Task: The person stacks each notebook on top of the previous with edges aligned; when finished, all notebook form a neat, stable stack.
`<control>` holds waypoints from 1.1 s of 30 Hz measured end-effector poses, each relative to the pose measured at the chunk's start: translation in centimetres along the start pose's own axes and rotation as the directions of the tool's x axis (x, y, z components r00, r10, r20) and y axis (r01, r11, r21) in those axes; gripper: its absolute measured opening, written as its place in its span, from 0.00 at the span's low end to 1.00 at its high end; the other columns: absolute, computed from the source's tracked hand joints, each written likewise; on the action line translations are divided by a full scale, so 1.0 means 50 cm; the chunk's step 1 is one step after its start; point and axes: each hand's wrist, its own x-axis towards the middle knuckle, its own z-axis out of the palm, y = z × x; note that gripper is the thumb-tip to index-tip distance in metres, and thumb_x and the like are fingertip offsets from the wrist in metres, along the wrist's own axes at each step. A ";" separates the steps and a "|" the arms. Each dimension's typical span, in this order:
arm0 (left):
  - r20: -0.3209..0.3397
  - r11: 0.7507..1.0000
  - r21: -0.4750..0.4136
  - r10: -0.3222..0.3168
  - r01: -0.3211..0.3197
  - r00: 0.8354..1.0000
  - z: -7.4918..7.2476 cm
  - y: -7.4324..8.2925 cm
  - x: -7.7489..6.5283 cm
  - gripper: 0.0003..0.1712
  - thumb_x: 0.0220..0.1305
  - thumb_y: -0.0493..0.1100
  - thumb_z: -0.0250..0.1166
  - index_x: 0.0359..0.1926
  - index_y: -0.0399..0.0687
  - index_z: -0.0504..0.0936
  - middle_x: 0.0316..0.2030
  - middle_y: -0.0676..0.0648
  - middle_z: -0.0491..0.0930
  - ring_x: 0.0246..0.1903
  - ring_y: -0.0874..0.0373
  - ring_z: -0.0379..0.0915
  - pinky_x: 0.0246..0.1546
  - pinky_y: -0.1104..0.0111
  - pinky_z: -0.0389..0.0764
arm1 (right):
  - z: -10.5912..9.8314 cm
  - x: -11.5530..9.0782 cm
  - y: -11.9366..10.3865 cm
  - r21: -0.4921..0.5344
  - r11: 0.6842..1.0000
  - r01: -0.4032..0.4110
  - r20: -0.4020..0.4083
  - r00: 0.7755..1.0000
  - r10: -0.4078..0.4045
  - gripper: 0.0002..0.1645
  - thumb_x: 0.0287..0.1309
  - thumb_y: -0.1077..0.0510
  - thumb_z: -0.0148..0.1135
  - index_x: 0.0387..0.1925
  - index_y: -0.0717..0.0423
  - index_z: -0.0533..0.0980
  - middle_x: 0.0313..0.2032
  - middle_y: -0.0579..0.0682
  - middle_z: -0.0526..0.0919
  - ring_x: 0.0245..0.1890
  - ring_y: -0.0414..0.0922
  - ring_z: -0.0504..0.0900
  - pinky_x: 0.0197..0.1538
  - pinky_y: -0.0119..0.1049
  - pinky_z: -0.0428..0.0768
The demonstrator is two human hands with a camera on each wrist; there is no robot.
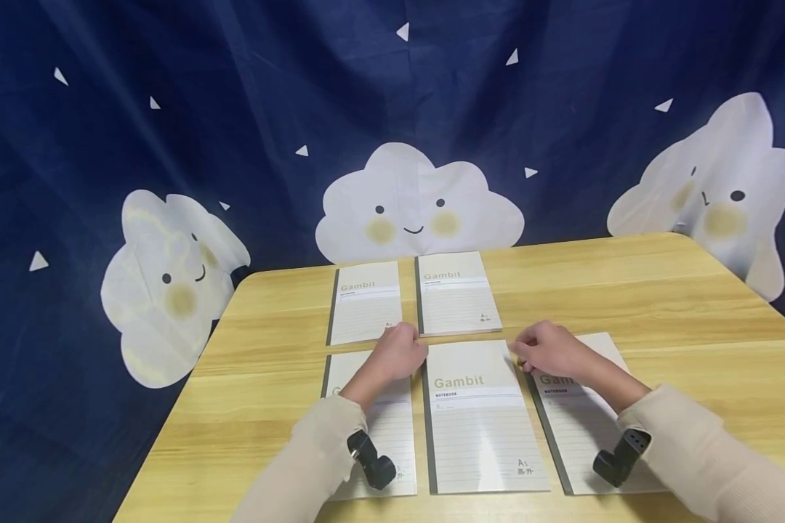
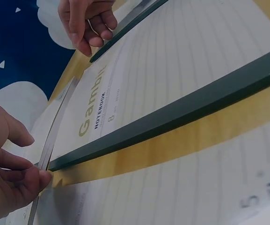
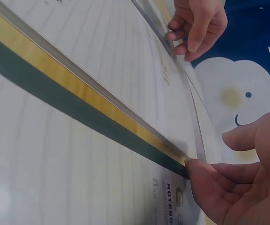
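Five cream "Gambit" notebooks lie flat on a wooden table (image 1: 661,290). My hands are at the far corners of the middle front notebook (image 1: 480,428). My left hand (image 1: 400,352) sits at its far left corner, and in the left wrist view a curled fingertip of that hand (image 2: 13,173) touches the corner of the dark spine, thumb held apart. My right hand (image 1: 549,350) is at the far right corner. In the right wrist view its (image 3: 237,178) fingertip touches that corner, thumb raised clear. Neither hand lifts the notebook (image 2: 139,89).
A notebook lies on each side of the middle one, left (image 1: 386,436) and right (image 1: 582,428). Two more lie behind, back left (image 1: 366,301) and back right (image 1: 458,294). A dark blue cloth with white clouds (image 1: 419,203) hangs behind the table.
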 end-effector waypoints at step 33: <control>0.051 0.958 -0.285 0.001 0.013 0.999 0.029 -0.023 -0.097 0.13 0.61 0.43 0.60 0.23 0.42 0.69 0.14 0.52 0.67 0.12 0.61 0.64 0.15 0.71 0.64 | 0.052 -0.103 0.013 0.296 0.953 -0.069 0.139 0.990 0.028 0.15 0.65 0.55 0.54 0.40 0.66 0.74 0.25 0.50 0.74 0.26 0.42 0.74 0.25 0.32 0.76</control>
